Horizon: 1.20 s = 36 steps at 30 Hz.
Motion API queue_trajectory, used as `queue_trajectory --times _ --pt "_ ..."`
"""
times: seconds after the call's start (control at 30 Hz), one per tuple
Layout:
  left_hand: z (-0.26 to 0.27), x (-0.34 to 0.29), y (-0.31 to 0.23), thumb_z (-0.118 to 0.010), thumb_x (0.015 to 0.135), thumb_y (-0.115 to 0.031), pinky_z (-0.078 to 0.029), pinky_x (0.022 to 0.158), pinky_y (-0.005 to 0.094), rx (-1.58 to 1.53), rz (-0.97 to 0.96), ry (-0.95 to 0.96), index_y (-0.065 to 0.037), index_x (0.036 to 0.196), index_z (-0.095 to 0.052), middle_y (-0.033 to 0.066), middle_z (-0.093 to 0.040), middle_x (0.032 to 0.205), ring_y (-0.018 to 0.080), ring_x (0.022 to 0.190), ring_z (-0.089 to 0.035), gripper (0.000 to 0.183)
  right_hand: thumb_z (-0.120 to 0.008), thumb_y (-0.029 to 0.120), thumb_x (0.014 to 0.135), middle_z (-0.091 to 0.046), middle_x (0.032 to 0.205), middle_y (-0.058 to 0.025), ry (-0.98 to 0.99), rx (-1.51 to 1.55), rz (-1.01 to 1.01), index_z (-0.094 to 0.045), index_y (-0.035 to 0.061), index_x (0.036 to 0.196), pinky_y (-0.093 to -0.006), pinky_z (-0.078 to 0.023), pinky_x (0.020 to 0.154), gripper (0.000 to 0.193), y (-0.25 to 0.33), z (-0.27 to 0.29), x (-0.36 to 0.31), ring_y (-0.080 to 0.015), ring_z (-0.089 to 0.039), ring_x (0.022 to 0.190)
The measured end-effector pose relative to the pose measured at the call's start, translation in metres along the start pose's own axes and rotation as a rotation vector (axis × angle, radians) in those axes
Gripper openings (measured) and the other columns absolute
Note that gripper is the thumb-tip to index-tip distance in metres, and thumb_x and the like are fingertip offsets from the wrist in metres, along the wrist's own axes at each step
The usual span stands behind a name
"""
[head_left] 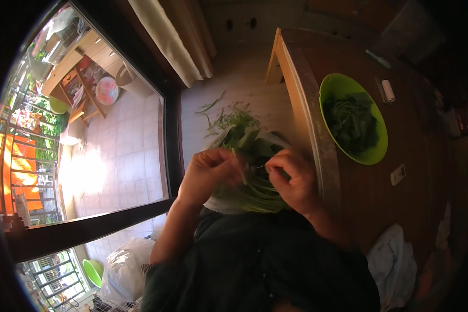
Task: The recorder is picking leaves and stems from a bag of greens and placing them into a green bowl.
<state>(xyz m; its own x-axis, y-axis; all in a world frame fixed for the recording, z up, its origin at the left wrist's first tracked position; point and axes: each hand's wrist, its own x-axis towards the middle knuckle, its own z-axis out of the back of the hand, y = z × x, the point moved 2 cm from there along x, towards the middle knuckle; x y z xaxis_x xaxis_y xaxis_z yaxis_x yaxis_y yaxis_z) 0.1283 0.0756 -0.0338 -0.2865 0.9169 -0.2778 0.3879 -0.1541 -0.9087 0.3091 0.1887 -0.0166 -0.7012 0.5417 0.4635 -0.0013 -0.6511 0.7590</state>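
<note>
My left hand (208, 171) is closed in a pinch on a leafy green stem (249, 139), its fingertips slightly smeared by motion. Facing it, my right hand (295, 179) has thumb and forefinger pressed together at a thin pale strand that reaches toward the left hand. Below both hands, a bunch of long-stemmed leafy greens (262, 196) lies in a whitish plastic bag (221, 204) at my lap. Trimmed stems and scraps (236, 117) are scattered on the floor just beyond the bag. Leaf bases are partly hidden behind my fingers.
On the wooden table (361, 192) to my right stands a lime-green bowl (382, 138) of leafy greens. A white roll (388, 91), a small pale switch-like object (398, 174) and a crumpled cloth (394, 257) are there too. A dark door frame (171, 130) rises at left.
</note>
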Motion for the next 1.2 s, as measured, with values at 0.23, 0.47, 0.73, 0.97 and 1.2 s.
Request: queue_trajectory --times 0.23,0.47,0.73,0.97,1.2 --pt "0.034 -0.008 -0.003 -0.066 0.093 -0.013 -0.052 0.064 0.0224 -0.003 -0.085 -0.121 0.002 0.102 -0.069 0.0070 -0.071 0.082 0.0101 0.066 -0.064 0.017 -0.059 -0.005 0.087 -0.060 0.081 -0.0087 -0.123 -0.018 -0.111 -0.061 0.0000 0.091 -0.0297 -0.048 0.068 0.007 -0.011 0.031 0.016 -0.0206 -0.061 0.075" --pt "0.006 -0.008 -0.008 -0.064 0.093 -0.013 -0.052 0.064 0.0219 -0.026 -0.040 -0.107 0.001 0.105 -0.067 0.0078 -0.070 0.083 0.0099 0.066 -0.063 0.018 -0.066 0.007 0.087 -0.066 0.098 -0.0104 -0.083 -0.483 0.036 -0.065 0.0016 0.102 -0.0422 -0.048 0.085 0.015 -0.034 0.022 0.064 -0.0280 -0.060 0.103" --pt "0.009 -0.006 -0.004 -0.063 0.093 -0.010 -0.054 0.067 0.0227 -0.085 -0.038 -0.103 -0.001 0.107 -0.064 0.0094 -0.070 0.086 0.0117 0.072 -0.066 0.017 -0.064 0.013 0.090 -0.067 0.085 -0.0114 0.177 -0.019 -0.214 -0.068 0.0039 0.096 -0.0407 -0.048 0.081 0.011 -0.019 0.003 0.044 -0.0287 -0.063 0.087" --pt "0.004 0.001 0.000 -0.064 0.092 -0.008 -0.053 0.074 0.0243 0.001 -0.088 -0.103 0.001 0.104 -0.066 0.0066 -0.070 0.089 0.0111 0.078 -0.065 0.015 -0.057 0.013 0.098 -0.060 0.083 -0.0042 0.488 0.378 -0.412 -0.063 0.0003 0.095 -0.0272 -0.047 0.067 0.015 -0.011 -0.029 0.001 -0.0112 -0.058 0.078" --pt "-0.012 0.000 0.001 -0.066 0.091 -0.011 -0.052 0.079 0.0242 0.030 -0.057 -0.108 0.003 0.115 -0.065 0.0067 -0.071 0.094 0.0108 0.083 -0.065 0.027 -0.056 0.018 0.098 -0.056 0.071 -0.0035 0.374 0.532 -0.549 -0.061 -0.0002 0.088 -0.0271 -0.044 0.064 0.021 -0.019 -0.019 -0.011 -0.0089 -0.051 0.068"
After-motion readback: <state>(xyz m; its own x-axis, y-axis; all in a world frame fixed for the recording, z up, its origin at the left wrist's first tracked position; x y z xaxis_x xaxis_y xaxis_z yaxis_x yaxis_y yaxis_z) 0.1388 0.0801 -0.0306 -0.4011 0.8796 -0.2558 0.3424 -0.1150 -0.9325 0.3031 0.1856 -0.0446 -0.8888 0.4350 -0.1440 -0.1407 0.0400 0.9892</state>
